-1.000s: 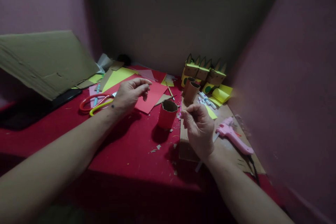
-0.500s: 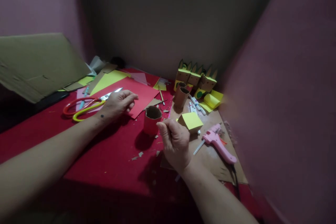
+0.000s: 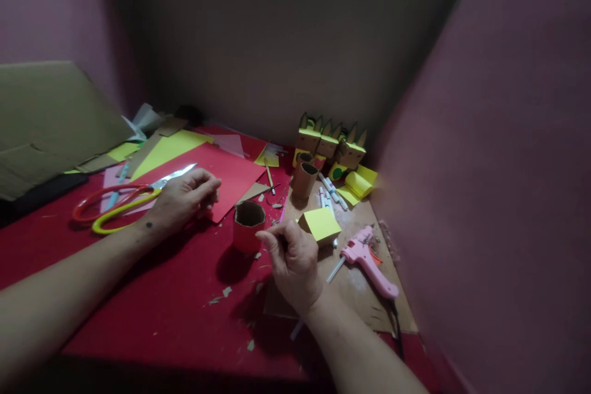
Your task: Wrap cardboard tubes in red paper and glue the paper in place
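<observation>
My left hand (image 3: 187, 197) is closed with curled fingers, over the near edge of a red paper sheet (image 3: 235, 171) and beside scissors (image 3: 127, 200) with red and yellow handles. Whatever its fingers hold, if anything, is hidden. My right hand (image 3: 293, 261) is pinched closed just right of a short cardboard tube wrapped in red (image 3: 248, 235); nothing can be made out between thumb and finger. The red tube stands upright. Behind my right hand a yellow-topped box (image 3: 320, 226) sits on a cardboard sheet (image 3: 360, 314), with a pink glue gun (image 3: 369, 261) to its right.
Brown tubes (image 3: 305, 181), white markers (image 3: 335, 191) and folded yellow paper (image 3: 360, 184) lie towards the back right, near box figures with spikes (image 3: 327, 141). A pencil (image 3: 269, 175) lies mid-table. A large cardboard piece (image 3: 46, 117) stands at the left. Paper scraps dot the red tabletop (image 3: 152, 295).
The view has shifted, so most things appear farther left and slightly lower. Both hands keep nearly the same poses beside the same things.
</observation>
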Demonstrator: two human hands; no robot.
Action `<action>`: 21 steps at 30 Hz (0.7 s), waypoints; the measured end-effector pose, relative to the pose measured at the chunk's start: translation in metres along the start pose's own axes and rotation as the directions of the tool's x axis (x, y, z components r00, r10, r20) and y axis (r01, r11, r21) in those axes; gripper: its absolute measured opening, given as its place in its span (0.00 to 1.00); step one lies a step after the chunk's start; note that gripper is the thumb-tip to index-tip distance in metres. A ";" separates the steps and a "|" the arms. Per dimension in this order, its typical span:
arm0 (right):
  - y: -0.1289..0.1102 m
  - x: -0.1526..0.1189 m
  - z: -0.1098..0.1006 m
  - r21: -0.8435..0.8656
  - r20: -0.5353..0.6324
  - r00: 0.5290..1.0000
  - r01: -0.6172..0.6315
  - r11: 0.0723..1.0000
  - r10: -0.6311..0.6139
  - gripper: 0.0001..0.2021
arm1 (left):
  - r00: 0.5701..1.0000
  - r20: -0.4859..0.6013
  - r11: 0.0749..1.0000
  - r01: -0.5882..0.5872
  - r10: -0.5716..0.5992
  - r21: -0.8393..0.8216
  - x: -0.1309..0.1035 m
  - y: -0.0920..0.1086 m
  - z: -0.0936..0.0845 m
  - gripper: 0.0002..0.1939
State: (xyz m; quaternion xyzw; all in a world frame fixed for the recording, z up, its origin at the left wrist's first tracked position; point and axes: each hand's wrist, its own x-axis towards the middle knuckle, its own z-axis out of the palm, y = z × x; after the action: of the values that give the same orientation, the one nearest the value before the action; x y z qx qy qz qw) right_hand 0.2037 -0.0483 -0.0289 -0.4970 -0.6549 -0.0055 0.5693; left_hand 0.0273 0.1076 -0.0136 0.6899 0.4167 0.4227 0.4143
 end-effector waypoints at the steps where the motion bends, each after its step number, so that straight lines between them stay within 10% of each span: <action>1: 0.000 0.000 -0.001 -0.018 0.013 1.000 0.029 0.999 -0.029 0.15 | 0.999 -0.010 0.999 -0.033 0.033 0.015 0.000 0.001 -0.001 0.17; 12: 0.004 -0.003 0.003 -0.137 -0.035 0.987 0.151 0.979 -0.157 0.13 | 0.957 -0.045 0.943 -0.274 0.287 0.190 0.024 -0.027 -0.007 0.13; 21: 0.011 -0.004 0.008 -0.175 -0.105 0.985 0.113 0.978 -0.133 0.07 | 0.918 -0.028 0.879 -0.369 0.395 0.300 0.018 -0.009 -0.012 0.12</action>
State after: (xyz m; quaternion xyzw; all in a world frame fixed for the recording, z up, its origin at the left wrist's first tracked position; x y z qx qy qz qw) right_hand 0.2046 -0.0406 -0.0408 -0.5005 -0.6474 -0.1251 0.5611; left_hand 0.0194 0.1296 -0.0143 0.7922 0.3474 0.4609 0.1985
